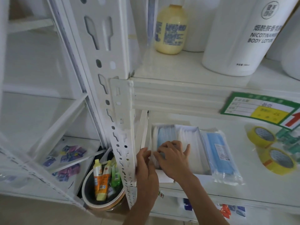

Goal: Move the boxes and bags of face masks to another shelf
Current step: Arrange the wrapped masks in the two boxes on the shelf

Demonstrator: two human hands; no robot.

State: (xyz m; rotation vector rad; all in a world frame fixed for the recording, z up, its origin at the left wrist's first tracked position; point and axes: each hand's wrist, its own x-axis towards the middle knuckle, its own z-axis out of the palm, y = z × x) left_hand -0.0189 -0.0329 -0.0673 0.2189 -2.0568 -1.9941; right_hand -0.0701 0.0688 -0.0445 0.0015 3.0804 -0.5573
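An open white box of face masks [191, 140] lies on the middle shelf [253, 176], with blue masks in its left half and white ones in its right half. A clear bag of blue masks [219, 155] lies flat just right of the box. My right hand [173, 158] rests on the masks in the box, fingers curled on a blue one. My left hand [146, 161] is at the box's left edge beside the shelf post, its fingers touching the box side.
A perforated white post [120, 120] stands left of the box. Two yellow tape rolls [269, 150] lie at the right. A price label [259, 108] hangs above. Lotion bottles [240, 36] fill the upper shelf. A bucket of tubes [102, 185] sits lower left.
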